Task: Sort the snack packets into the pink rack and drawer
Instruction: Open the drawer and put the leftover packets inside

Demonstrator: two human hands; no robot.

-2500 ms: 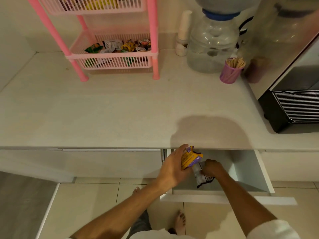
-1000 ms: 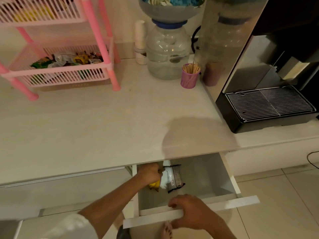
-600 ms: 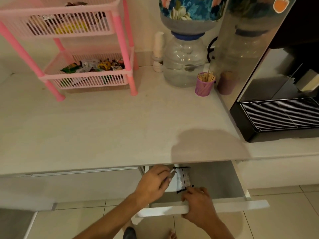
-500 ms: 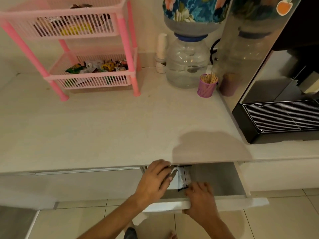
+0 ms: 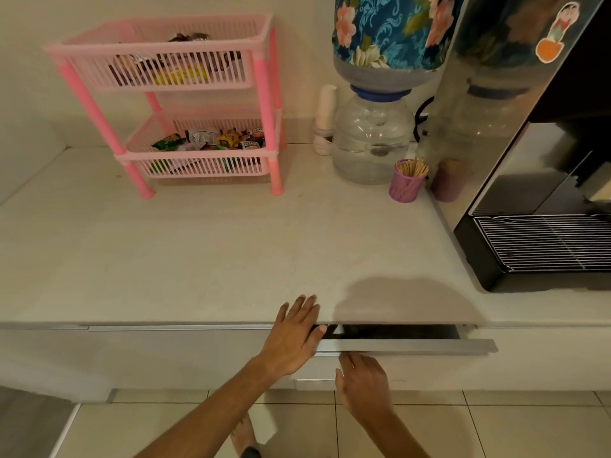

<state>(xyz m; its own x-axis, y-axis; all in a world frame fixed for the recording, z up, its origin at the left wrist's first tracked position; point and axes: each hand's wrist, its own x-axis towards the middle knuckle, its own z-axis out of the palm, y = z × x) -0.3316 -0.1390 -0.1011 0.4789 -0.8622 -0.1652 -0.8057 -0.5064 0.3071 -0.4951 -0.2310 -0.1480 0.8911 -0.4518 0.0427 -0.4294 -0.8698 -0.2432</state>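
Pressing drawer (image 5: 406,346), right hand (image 5: 362,385), left hand (image 5: 292,338) flat

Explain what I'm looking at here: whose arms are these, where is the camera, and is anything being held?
No machine here: a person wears a camera on the head, looking down at their own arms. The left hand lies flat at the counter edge, fingers straight, holding nothing. The right hand is against the front of a drawer that is open only a crack, also holding nothing. On the counter stand a pink rack with snack packets in both baskets, a water bottle, a cup of sticks and a dark machine.
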